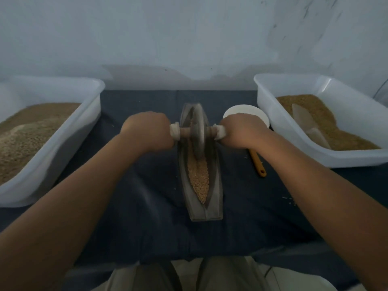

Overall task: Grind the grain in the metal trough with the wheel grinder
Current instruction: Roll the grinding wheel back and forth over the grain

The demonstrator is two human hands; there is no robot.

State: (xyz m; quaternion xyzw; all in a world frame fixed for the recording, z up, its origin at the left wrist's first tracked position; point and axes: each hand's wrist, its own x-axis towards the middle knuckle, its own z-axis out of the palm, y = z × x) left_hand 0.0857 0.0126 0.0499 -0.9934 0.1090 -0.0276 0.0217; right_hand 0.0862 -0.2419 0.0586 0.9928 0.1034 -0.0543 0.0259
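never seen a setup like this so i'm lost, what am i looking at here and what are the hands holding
It is one picture, from a camera worn on a person's head, looking down at their arms. No machine: the left hand and right hand each grip one end of the axle of a wheel grinder. Its wheel stands in a narrow metal trough holding grain, on a dark cloth. The left tub and right tub, both white, hold brownish grain-like material. A white bowl and an orange-handled tool lie by the right hand.
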